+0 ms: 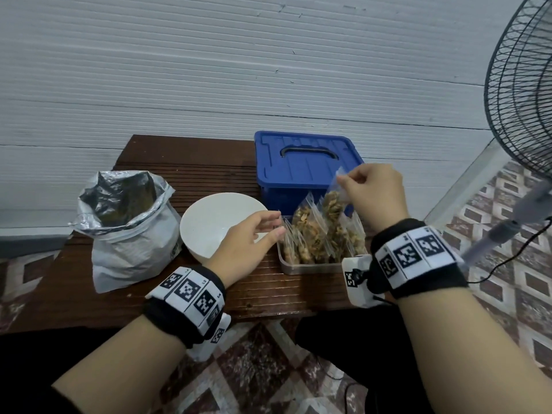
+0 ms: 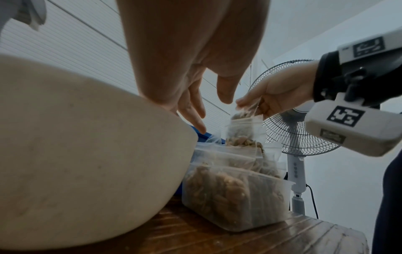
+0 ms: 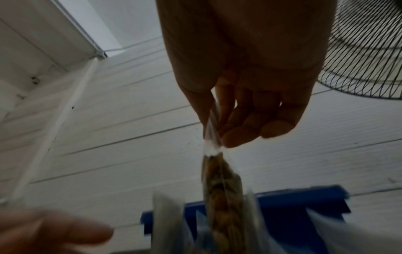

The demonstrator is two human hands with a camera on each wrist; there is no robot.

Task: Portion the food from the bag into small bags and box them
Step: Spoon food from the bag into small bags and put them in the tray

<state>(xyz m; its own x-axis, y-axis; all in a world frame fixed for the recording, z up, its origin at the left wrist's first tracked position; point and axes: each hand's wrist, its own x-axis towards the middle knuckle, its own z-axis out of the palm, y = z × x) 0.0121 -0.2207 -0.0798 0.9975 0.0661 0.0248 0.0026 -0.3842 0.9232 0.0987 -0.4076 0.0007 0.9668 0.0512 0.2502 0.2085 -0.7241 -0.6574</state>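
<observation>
Right hand (image 1: 373, 192) pinches the top strip of a filled small bag (image 1: 333, 204), thumb and forefinger clamped on the plastic, other fingers curled loosely behind. The bag hangs upright, its lower end down among the packed bags (image 1: 316, 237) standing in the clear box (image 1: 310, 265). Left hand (image 1: 248, 240) holds nothing, fingers straight and a little spread, tips at the box's left side, near the outermost bags.

Step in hand, as I read it: seating this bag in the row. To do it well: use the left fingers to part the standing bags and hold a slot open, then lower straight down (no sideways shove, which would likely topple the neighbours). Keep the pinch on the strip until the bottom rests, then let go.

Big foil bag (image 1: 125, 216) stands open at the table's (image 1: 209, 162) left; white bowl (image 1: 218, 222) sits between it and the box. Blue lidded bin (image 1: 301, 162) stands behind.
</observation>
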